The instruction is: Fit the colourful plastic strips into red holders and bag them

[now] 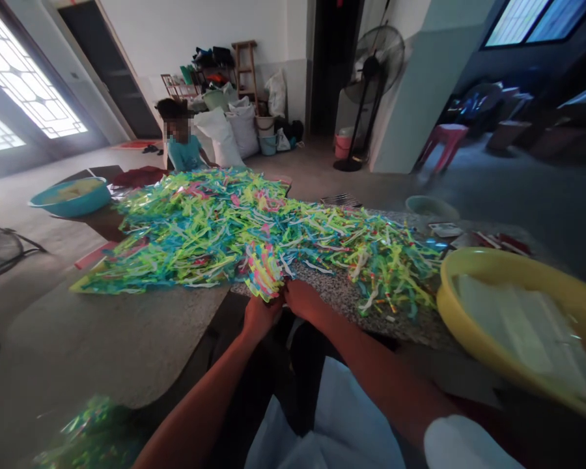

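A bundle of bright plastic strips (pixel 265 270) in pink, yellow, blue and white fans upward from my left hand (pixel 261 314), whose fingers are closed around its lower end. Right beside it, my right hand (pixel 301 298) is closed with the fingertips meeting at the bundle's base. What those fingertips pinch, if anything, is too small and shaded to make out. Just beyond both hands spreads a large heap of similar strips (pixel 190 228), mostly green, yellow and blue. A smaller pile of thin strips (pixel 390 260) with red and orange bits lies to the right on the speckled tabletop (pixel 332 286).
A yellow basin (pixel 469 339) holding clear plastic packs stands at the right. At the far left is a blue basin (pixel 73 205). Another person (pixel 185 151) is behind the heap. White sacks (pixel 219 140) and a standing fan (pixel 371 68) are farther back.
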`<move>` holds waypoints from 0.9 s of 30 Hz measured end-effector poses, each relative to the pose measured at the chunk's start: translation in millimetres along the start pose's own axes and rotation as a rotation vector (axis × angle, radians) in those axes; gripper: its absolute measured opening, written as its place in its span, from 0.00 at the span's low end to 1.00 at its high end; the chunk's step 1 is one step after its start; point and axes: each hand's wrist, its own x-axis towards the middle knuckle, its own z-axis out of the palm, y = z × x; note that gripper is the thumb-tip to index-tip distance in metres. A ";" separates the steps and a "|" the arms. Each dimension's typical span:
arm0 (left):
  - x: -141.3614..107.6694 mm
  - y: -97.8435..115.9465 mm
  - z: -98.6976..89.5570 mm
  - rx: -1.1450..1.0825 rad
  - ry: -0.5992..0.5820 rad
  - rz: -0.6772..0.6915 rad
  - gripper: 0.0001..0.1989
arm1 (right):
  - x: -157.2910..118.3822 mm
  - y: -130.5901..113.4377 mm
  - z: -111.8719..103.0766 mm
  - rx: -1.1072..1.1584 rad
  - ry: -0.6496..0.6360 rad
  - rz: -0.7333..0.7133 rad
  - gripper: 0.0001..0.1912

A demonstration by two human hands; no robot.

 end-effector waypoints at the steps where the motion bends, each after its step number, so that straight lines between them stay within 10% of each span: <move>1: -0.1 0.8 0.1 0.003 0.005 -0.017 0.24 | 2.7 11.5 -5.2 0.000 0.035 0.017 0.16; 6: -2.0 8.0 -2.0 0.040 0.017 -0.102 0.24 | 26.5 77.8 -31.8 -0.080 0.276 0.308 0.19; 11: -3.6 11.7 -5.0 0.037 0.005 -0.077 0.21 | 42.6 103.9 -36.7 0.007 0.246 0.256 0.15; 19: -4.1 12.5 -4.2 0.041 0.025 -0.094 0.22 | 32.0 91.8 -47.8 1.582 -0.248 0.307 0.10; 27: -4.4 11.5 -4.5 0.023 0.017 -0.101 0.22 | -9.7 82.8 -38.1 1.740 -0.343 0.191 0.11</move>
